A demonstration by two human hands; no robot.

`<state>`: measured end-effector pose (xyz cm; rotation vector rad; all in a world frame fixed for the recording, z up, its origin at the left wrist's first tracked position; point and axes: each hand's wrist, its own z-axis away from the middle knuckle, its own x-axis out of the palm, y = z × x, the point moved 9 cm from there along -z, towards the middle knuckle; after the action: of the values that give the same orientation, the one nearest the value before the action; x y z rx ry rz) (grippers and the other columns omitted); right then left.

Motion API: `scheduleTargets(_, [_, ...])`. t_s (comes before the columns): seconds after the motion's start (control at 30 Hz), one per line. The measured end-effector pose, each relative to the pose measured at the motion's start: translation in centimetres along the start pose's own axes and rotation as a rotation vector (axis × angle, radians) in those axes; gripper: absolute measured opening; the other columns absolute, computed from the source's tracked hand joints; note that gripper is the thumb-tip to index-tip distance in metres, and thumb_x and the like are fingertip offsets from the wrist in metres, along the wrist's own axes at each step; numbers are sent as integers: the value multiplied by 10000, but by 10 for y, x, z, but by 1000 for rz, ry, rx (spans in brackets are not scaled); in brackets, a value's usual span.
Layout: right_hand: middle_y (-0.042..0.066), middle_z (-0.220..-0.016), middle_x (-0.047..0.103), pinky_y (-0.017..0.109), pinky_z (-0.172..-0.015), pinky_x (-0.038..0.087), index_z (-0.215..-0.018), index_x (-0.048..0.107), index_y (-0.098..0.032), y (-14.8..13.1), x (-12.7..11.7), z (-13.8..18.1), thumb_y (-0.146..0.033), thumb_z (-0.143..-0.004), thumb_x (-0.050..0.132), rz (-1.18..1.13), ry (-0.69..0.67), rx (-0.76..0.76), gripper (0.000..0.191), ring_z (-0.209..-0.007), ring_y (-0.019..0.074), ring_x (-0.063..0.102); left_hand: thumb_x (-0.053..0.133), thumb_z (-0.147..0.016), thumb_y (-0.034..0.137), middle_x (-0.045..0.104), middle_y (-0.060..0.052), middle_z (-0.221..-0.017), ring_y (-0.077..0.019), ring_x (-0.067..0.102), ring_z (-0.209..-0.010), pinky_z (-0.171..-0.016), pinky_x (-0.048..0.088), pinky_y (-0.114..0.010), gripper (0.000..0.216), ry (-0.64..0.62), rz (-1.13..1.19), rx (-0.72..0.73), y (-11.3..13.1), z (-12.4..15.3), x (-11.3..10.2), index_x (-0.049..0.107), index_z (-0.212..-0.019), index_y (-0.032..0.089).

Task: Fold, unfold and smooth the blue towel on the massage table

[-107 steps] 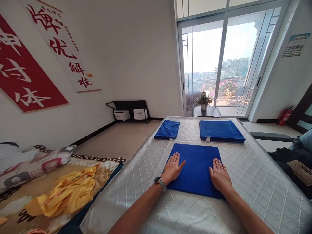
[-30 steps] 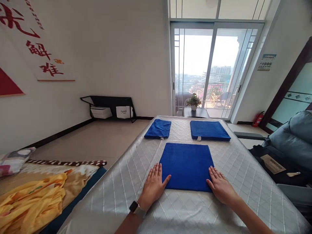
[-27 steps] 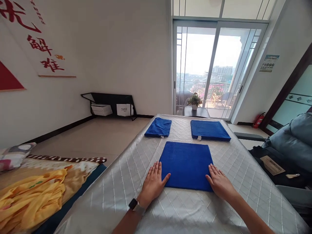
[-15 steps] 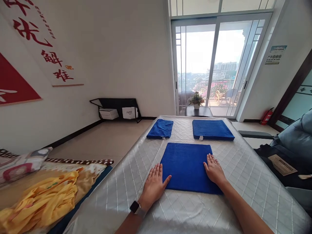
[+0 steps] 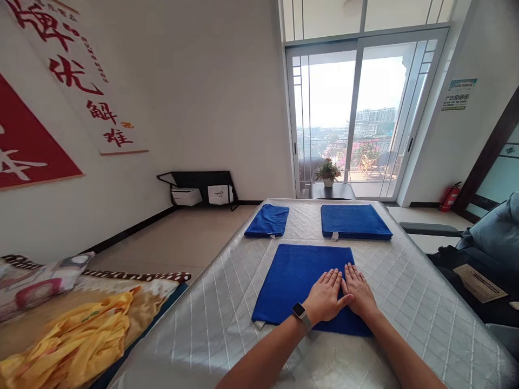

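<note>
Three towels (image 5: 300, 281), quilted silver surface (image 5: 409, 286), balcony door (image 5: 352, 119).

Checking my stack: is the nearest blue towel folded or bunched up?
Folded: the nearest blue towel is a neat rectangle, left hand and right hand flat on it.

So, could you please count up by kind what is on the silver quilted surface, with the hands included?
Blue towels: 3 (near towel, far left towel, far right towel)
Hands: 2 (left hand, right hand, both flat on the near towel)
Wristwatch: 1, on the left wrist
Total: 6
</note>
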<state>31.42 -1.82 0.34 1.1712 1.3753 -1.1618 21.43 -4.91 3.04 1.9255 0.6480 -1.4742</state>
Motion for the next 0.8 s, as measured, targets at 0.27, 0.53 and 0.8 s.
scheduleTargets(0.27, [137,-1659,234,428,-1251,160,-1587,281,-30,0,-5,-1,-393,-1028,229,-52,-1,46,669,-1553,241,151,97,-1003,669,287,-148,-1655,-259,224,-1550,-1263,196,-445,846,29,-26,-247,-85,5,-9,292,-1592,94])
scheduleTargets(0.53, [132,-1666,222,417,-1259,130,-1594,269,-40,0,-4,0,-413,-1025,208,-92,-18,47,683,-1555,232,143,98,-997,686,302,-194,-1638,-285,244,-1540,-1243,241,-470,887,68,-139,-521,-194,63,-34,301,-1576,46])
scheduleTargets(0.8, [125,-1670,218,417,-1258,126,-1595,263,-45,2,-2,-1,-426,-1028,181,-45,-30,63,688,-1555,217,142,94,-992,693,313,-211,-1627,-301,279,-1527,-1236,259,-482,900,111,-120,-546,-198,68,-34,325,-1568,41])
